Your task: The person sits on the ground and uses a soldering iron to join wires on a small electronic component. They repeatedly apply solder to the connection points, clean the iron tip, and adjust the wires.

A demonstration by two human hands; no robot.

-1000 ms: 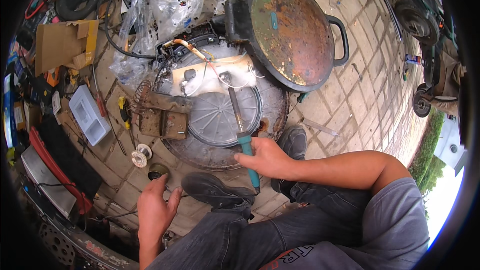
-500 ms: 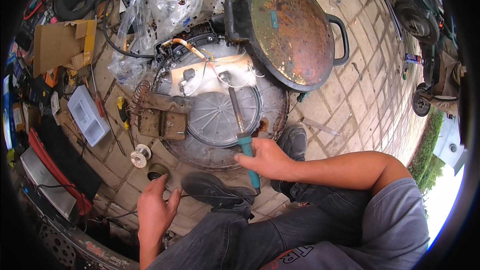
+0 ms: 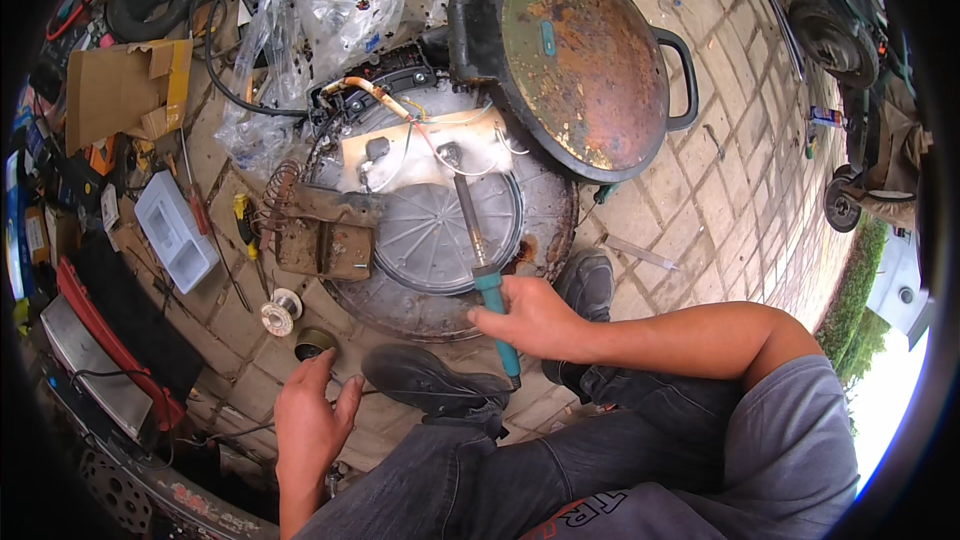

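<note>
My right hand [image 3: 535,318] is closed around the teal handle of a soldering iron [image 3: 489,285]. The iron's metal shaft points away from me, and its tip meets a dark spot on a pale board [image 3: 405,165] with thin wires. This board lies on the round metal body of an opened appliance [image 3: 550,225]. My left hand [image 3: 310,418] is low at the left, thumb apart from the fingers. Its fingertips reach the near edge of a small round tin [image 3: 314,342]; whether they press on it is hard to see. Beside the tin stands a spool of solder wire [image 3: 281,311].
A soldering iron stand [image 3: 325,230] with a coil sits left of the board. Behind it leans a rusty round lid [image 3: 585,60] with a handle. At the left are a pale plastic tray [image 3: 176,230], screwdrivers and a cardboard box [image 3: 125,95]. Clear plastic bags [image 3: 330,10] lie at the back.
</note>
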